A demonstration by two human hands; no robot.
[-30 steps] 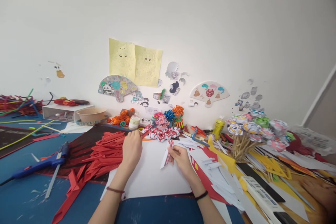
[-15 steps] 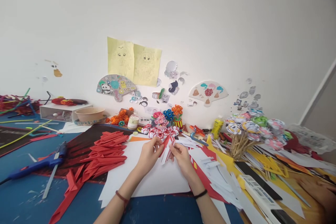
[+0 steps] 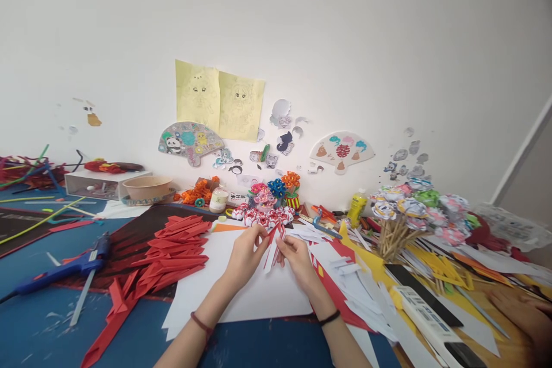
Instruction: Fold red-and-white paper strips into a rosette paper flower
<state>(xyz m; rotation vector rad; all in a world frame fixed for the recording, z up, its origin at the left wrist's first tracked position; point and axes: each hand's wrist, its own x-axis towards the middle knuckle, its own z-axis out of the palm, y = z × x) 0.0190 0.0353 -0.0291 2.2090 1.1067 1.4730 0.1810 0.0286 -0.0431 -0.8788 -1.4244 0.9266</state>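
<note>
Head view. Both hands meet above a white sheet [image 3: 241, 293] on the blue tabletop [image 3: 38, 328]. The left hand [image 3: 245, 253] and the right hand [image 3: 295, 256] each pinch the same red-and-white striped paper strip [image 3: 274, 244] between thumb and fingertips, holding it just clear of the sheet.

A second ago the left hand lay apart at the far edge of the sheet, near the small striped paper flowers [image 3: 263, 217], while the right hand alone held the strip. It has since come across and closed on the strip, so the work has passed from one-handed holding to two-handed shaping of the piece, as judged from the grip.

To the left lie a pile of folded red paper pieces [image 3: 176, 250] and a blue glue gun [image 3: 64, 267]. To the right are loose white offcuts [image 3: 362, 287] and a bunch of paper flowers on sticks [image 3: 414, 210]. Another person's hand [image 3: 524, 313] rests at the lower right edge.
</note>
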